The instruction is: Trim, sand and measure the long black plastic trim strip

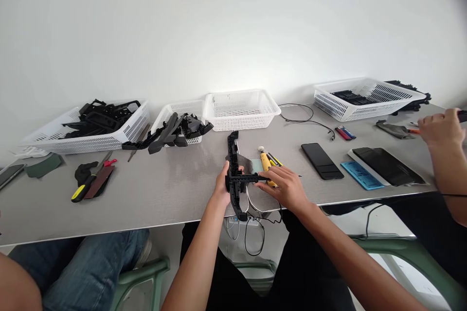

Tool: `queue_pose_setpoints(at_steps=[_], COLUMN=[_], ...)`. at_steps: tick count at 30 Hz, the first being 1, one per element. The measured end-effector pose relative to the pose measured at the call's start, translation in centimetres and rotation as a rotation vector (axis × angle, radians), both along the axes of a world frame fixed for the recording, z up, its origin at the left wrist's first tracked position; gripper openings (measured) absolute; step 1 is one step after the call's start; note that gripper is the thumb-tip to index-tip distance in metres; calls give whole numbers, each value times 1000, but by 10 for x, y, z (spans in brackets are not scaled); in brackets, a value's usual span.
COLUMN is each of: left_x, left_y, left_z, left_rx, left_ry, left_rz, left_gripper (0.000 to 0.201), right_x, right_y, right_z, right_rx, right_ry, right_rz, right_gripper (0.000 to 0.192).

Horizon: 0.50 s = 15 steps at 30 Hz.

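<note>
A: Which step was in hand?

B: I'd judge a trimming or fitting step. The left hand was closed around a black plastic frame that lay on the worktop near its front edge, straight ahead of the person. The right hand lay over the frame's cross bar with a yellow tool under its fingers; how tightly that grip closed on the tool I could not tell.

A: What did the next move call for?

B: Probably a steady left hold while the right hand worked along the bar, in small strokes, since the frame reached past the worktop edge.

A: What else was around?

B: A white basket of black parts stood far left, another heaped basket beside an empty one behind the frame, and a fourth far right. A phone and a blue pad lay to the right, and files with a black glove to the left.

A: Anything in the way?

B: Cables dangled under the frame, just at the edge. A co-worker's hand was at work to the right, well apart.
</note>
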<state>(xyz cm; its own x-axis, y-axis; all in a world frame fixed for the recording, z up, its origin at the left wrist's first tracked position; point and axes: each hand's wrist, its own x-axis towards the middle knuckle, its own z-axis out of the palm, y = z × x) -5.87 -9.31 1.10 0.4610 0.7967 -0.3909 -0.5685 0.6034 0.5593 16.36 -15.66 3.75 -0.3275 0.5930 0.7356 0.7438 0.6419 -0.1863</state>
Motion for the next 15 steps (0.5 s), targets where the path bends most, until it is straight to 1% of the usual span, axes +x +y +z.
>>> queue_pose_setpoints(at_steps=[8, 15], left_x=[2, 3], left_y=[1, -1], left_z=[-2, 3], left_rx=[7, 16], left_ry=[14, 37], left_rz=[60, 121], left_gripper=[50, 43], right_x=[-1, -1], right_y=[7, 10], right_z=[-3, -5], right_rx=[8, 6], right_ry=[0, -7], right_rz=[-5, -7], right_gripper=[26, 27])
